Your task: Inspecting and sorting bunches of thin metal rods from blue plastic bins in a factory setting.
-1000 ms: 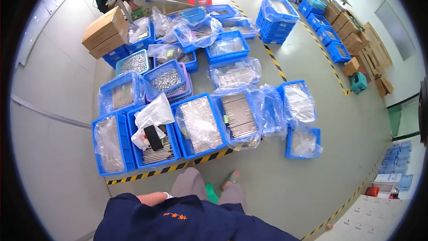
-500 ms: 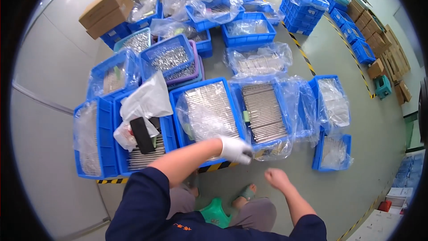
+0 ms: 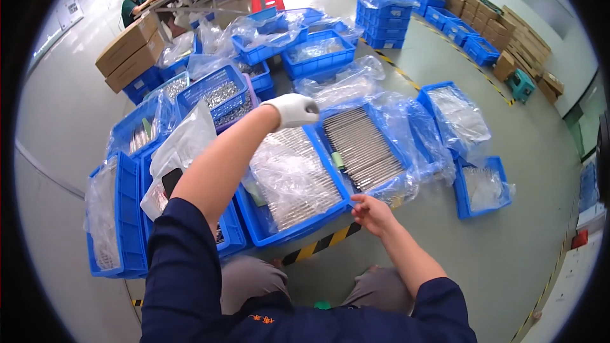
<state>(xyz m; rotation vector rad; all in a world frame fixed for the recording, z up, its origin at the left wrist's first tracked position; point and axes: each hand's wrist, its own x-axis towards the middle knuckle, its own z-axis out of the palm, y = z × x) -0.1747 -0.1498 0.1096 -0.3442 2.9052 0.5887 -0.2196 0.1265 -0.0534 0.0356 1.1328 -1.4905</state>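
Observation:
My left hand, in a white glove, is over the far right corner of a blue bin. Its fingers curl closed, and what they hold, if anything, is hidden. Clear plastic film covers part of the rows of thin metal rods in that bin. My bare right hand is at the bin's near right corner with fingers apart, nothing seen in it. To the right stands another blue bin of uncovered metal rods, with a green piece at its left side and plastic film around it.
Left of me are more blue bins and a white plastic bag. Baskets of small metal parts stand behind. Two smaller bins lie at right. A person sits at the far left. Striped tape marks the floor.
My left hand has moved from the near side of the bins to the far corner. My right hand has risen to the near corner and its fingers have opened. The view has tilted up.

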